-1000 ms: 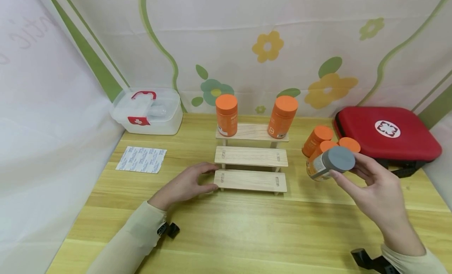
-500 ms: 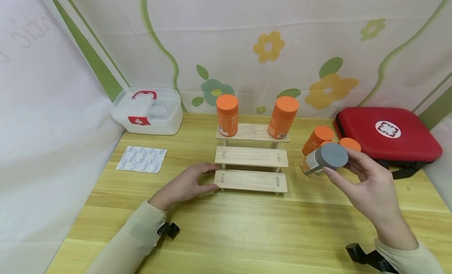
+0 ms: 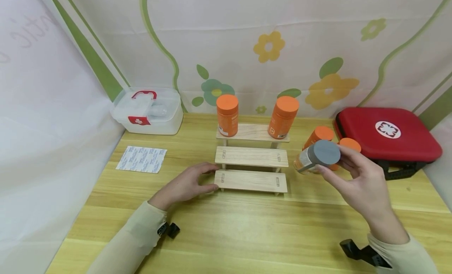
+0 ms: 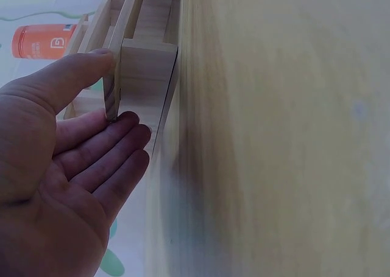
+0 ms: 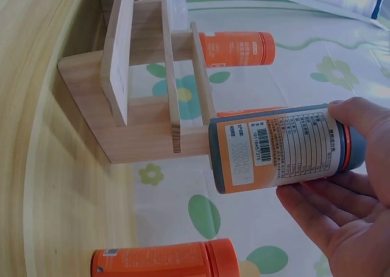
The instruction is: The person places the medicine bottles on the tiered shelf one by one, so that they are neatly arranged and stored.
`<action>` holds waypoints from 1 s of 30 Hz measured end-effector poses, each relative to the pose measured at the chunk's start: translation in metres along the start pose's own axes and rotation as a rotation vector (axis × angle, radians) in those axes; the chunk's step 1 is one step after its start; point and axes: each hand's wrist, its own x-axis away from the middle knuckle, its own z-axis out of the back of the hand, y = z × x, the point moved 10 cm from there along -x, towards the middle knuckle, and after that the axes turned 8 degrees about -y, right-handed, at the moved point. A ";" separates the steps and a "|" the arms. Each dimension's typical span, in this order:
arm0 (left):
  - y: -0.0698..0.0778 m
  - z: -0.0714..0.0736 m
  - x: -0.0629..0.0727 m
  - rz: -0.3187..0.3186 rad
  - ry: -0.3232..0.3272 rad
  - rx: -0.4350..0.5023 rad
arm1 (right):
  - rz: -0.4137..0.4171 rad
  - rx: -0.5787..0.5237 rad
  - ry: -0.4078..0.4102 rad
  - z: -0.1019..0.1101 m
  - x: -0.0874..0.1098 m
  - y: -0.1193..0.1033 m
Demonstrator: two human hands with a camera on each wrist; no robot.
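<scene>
My right hand [image 3: 361,187] holds a supplement bottle [image 5: 277,146] with a grey lid [image 3: 326,151] by its lid end, thumb on one side and fingers on the other. The bottle is tilted, and its label carries a barcode and a printed table. My left hand [image 3: 188,184] grips the left end of the lowest step of a three-step wooden stand [image 3: 250,180], thumb and fingertips at the board's edge in the left wrist view. Two orange bottles, one on the left [image 3: 227,116] and one on the right [image 3: 283,117], stand on the top step.
Orange-lidded bottles, one at the back [image 3: 321,134] and one at the side [image 3: 349,144], stand partly hidden behind the held bottle. A red first-aid case [image 3: 388,132] lies at the right. A clear first-aid box [image 3: 148,113] and a blister pack [image 3: 141,159] are at the left.
My right hand has moved left with the grey-lidded bottle, away from the red case and closer to the stand. The left hand stays in place.
</scene>
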 end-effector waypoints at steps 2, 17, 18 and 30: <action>0.000 0.000 0.000 0.002 -0.001 -0.002 | 0.002 -0.005 -0.004 -0.002 -0.001 -0.001; 0.000 0.000 0.000 -0.008 -0.004 -0.010 | 0.010 -0.030 -0.033 -0.017 -0.012 -0.007; 0.000 0.000 0.000 -0.008 -0.004 -0.008 | 0.005 -0.038 -0.032 -0.018 -0.012 -0.007; 0.000 0.000 -0.001 -0.012 -0.008 -0.008 | 0.029 -0.047 -0.055 -0.032 -0.021 -0.013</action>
